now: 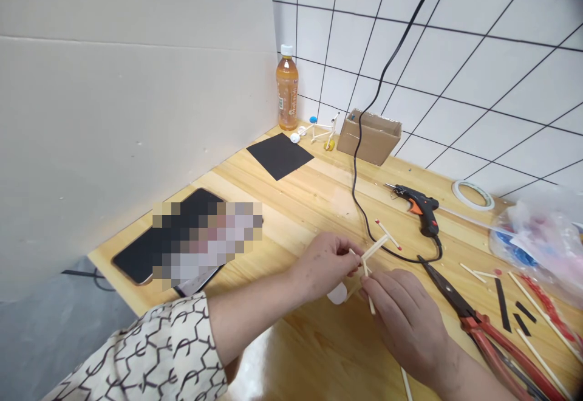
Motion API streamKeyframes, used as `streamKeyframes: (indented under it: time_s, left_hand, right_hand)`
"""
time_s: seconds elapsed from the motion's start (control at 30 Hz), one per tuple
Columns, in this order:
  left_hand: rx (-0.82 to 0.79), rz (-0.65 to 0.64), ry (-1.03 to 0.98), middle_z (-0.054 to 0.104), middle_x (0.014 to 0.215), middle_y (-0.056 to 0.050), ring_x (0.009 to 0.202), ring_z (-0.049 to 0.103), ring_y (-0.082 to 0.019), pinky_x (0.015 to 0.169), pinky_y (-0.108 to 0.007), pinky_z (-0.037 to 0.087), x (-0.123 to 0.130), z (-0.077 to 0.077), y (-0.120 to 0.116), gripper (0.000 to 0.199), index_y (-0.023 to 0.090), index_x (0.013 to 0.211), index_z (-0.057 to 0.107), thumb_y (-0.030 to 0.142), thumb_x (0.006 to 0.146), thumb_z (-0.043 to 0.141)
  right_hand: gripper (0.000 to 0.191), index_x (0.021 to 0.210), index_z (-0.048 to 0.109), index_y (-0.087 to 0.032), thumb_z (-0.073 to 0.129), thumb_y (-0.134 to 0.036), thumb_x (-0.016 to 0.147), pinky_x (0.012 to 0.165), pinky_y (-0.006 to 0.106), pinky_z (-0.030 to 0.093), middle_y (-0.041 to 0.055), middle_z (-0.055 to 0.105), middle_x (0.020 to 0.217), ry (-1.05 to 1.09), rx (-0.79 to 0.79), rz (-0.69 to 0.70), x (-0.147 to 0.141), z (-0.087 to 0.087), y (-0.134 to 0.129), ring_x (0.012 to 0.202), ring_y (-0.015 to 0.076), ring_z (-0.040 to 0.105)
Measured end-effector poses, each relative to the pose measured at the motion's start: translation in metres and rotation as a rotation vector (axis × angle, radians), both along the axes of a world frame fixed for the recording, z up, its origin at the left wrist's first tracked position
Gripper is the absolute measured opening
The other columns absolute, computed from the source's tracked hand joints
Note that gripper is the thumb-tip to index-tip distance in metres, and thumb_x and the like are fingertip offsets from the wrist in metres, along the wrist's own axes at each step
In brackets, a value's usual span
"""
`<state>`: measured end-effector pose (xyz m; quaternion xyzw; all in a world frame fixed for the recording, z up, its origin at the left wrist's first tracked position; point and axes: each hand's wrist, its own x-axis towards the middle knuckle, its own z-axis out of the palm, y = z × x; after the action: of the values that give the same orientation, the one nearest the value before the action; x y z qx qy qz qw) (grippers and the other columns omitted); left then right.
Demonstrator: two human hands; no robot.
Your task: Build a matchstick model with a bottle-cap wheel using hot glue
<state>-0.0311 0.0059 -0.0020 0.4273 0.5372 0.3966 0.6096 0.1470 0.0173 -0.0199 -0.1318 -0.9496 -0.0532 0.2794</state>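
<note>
Between my two hands is a small frame of pale matchsticks [375, 248], topped by a crosspiece with red match tips. My left hand [324, 262] pinches it from the left with thumb and fingertips. On the other side, my right hand [405, 311] is closed around its lower sticks, and one stick end pokes out below the fingers. A white disc [337, 293] shows just under my left fingers; whether it is fixed to the frame I cannot tell. My fingers hide part of the joints.
Long-nosed pliers [473, 319], matchsticks and black strips [503, 304] lie right. Beyond are a glue gun [421, 206] with its cord, a tape roll [473, 195] and plastic bag [542, 237]. Behind stand a cardboard box [367, 140], stick model [321, 130] and bottle [287, 94]. A phone [146, 249] lies left.
</note>
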Motion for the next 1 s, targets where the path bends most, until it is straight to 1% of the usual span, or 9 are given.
streamKeyframes:
  time_s: [0.17, 0.37, 0.57, 0.87, 1.0]
  left_hand:
    - [-0.024, -0.018, -0.013, 0.063, 0.060, -0.002, 0.050, 0.055, -0.011, 0.049, -0.021, 0.039, -0.0001, 0.0038, -0.0004, 0.019, 0.011, 0.075, 0.067, 0.020, 0.069, 0.052]
    - [-0.037, 0.006, -0.043, 0.062, 0.056, -0.002, 0.048, 0.055, -0.010, 0.049, -0.020, 0.040, 0.0009, 0.0046, -0.0001, 0.015, 0.011, 0.073, 0.065, 0.020, 0.069, 0.053]
    - [-0.048, 0.017, -0.062, 0.062, 0.056, -0.001, 0.046, 0.055, -0.010, 0.048, -0.020, 0.041, 0.0014, 0.0040, -0.0001, 0.014, 0.011, 0.073, 0.065, 0.017, 0.068, 0.053]
    - [-0.060, 0.035, -0.094, 0.062, 0.056, -0.001, 0.048, 0.055, -0.010, 0.049, -0.020, 0.042, 0.0019, 0.0060, -0.0005, 0.013, 0.010, 0.070, 0.065, 0.016, 0.067, 0.053]
    - [-0.054, 0.039, -0.095, 0.062, 0.056, -0.001, 0.049, 0.055, -0.010, 0.049, -0.020, 0.042, 0.0024, 0.0033, 0.0000, 0.014, 0.010, 0.071, 0.066, 0.016, 0.067, 0.053]
  right_hand:
    - [0.029, 0.108, 0.054, -0.006, 0.051, -0.002, 0.080, 0.070, 0.040, 0.046, 0.0149, 0.064, 0.090, 0.001, 0.004, -0.011, -0.0004, 0.0003, -0.0011, 0.086, 0.0242, 0.055]
    - [0.028, 0.107, 0.055, -0.008, 0.051, -0.004, 0.080, 0.069, 0.039, 0.046, 0.0141, 0.064, 0.090, 0.001, 0.017, -0.009, -0.0003, 0.0008, -0.0013, 0.085, 0.0239, 0.057]
    - [0.027, 0.107, 0.056, -0.007, 0.049, -0.004, 0.081, 0.069, 0.040, 0.046, 0.0151, 0.064, 0.091, 0.007, 0.019, 0.000, 0.0004, 0.0004, -0.0021, 0.087, 0.0251, 0.057]
    - [0.028, 0.109, 0.055, -0.012, 0.045, -0.006, 0.083, 0.070, 0.040, 0.048, 0.0138, 0.065, 0.092, -0.010, 0.019, -0.027, 0.0012, -0.0030, -0.0029, 0.091, 0.0246, 0.058]
    - [0.027, 0.108, 0.055, -0.009, 0.046, -0.005, 0.083, 0.070, 0.041, 0.048, 0.0151, 0.065, 0.092, -0.005, 0.031, -0.007, 0.0021, -0.0048, -0.0023, 0.089, 0.0252, 0.058]
